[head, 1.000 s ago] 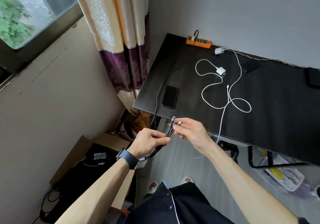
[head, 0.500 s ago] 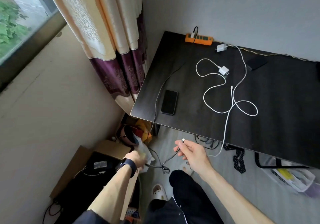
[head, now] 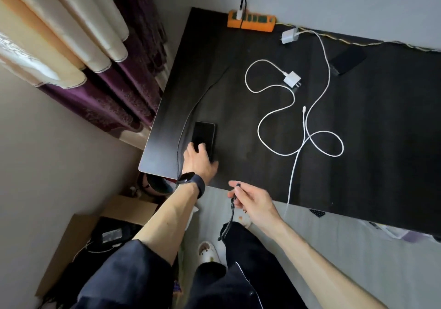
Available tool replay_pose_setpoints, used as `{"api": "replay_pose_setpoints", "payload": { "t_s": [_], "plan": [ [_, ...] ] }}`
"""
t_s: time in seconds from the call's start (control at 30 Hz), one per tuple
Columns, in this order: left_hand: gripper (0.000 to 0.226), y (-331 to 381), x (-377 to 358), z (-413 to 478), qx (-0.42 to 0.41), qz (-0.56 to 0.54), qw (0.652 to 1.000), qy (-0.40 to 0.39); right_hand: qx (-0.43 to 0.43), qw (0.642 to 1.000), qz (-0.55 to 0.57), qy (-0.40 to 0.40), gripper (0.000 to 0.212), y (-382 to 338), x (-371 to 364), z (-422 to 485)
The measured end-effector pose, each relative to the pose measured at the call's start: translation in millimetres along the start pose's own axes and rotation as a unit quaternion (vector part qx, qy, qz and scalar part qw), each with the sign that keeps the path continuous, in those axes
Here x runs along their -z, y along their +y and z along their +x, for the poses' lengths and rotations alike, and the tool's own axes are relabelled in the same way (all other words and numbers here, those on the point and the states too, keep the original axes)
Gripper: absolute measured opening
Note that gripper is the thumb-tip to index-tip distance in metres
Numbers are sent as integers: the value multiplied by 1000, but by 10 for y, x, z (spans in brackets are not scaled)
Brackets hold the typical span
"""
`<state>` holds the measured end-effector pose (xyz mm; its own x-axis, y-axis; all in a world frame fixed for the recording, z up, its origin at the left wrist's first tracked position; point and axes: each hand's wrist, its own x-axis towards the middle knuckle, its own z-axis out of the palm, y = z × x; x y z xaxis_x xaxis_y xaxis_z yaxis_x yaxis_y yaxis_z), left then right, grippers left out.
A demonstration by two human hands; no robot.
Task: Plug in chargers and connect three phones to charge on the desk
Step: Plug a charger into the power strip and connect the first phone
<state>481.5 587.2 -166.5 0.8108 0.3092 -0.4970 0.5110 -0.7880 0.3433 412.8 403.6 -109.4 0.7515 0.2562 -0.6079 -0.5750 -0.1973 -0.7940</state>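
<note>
Now your left hand (head: 199, 161) rests, seemingly ungripping, on the phone (head: 203, 138); your right hand (head: 254, 202) pinches the black cable (head: 230, 218).

- The counter (head: 238, 165) lies bare between the near phone (head: 203, 136) and the white cable loops (head: 286, 122).
- A black cable (head: 191, 112) runs along the phone's left side.
- The far left corner beside the orange power strip (head: 251, 20) is open.

A home room: patterned cream-and-purple curtains (head: 78, 53) hang at upper left, a dark desk (head: 381, 141) sits against the wall, slippers (head: 208, 252) on the floor below.
</note>
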Motion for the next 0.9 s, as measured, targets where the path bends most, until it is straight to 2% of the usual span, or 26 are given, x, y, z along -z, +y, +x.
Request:
{"api": "replay_pose_setpoints", "payload": {
  "t_s": [0.13, 0.3, 0.37, 0.4, 0.47, 0.5, 0.53, 0.6, 0.73, 0.83, 0.9],
  "plan": [
    [91, 65, -118, 278, 85, 26, 996, -3, 2, 1000, 15, 6, 22, -2, 178, 188],
    [96, 163, -87, 384, 85, 19, 996, 10, -11, 1000, 11, 15, 19, -28, 274, 275],
    [104, 148, 22, 399, 130, -65, 989, -21, -8, 999, -14, 29, 17, -15, 255, 255],
    [96, 144, 123, 378, 146, -137, 979, -44, -6, 999, -25, 40, 18, -26, 235, 244],
    [55, 131, 254, 277, 162, -338, 923, -85, -11, 997, -31, 64, 19, -32, 217, 242],
    [46, 120, 327, 179, 157, -406, 893, -117, -8, 997, -22, 75, 20, -62, 195, 237],
    [50, 98, 388, 81, 140, -436, 877, -149, -5, 996, -10, 85, 20, -99, 174, 228],
    [79, 50, 455, -108, 98, -466, 859, -187, 4, 994, -3, 113, 20, -159, 123, 224],
    [94, -57, 615, -491, 23, -456, 869, -190, 12, 986, 6, 164, 25, -310, -109, 202],
    [102, -141, 714, -714, -38, -403, 901, -155, 18, 982, 21, 189, 37, -471, -333, 159],
    [101, -261, 789, -830, -58, -369, 918, -136, 50, 982, -12, 183, 42, -585, -531, 50]
  ]
}}
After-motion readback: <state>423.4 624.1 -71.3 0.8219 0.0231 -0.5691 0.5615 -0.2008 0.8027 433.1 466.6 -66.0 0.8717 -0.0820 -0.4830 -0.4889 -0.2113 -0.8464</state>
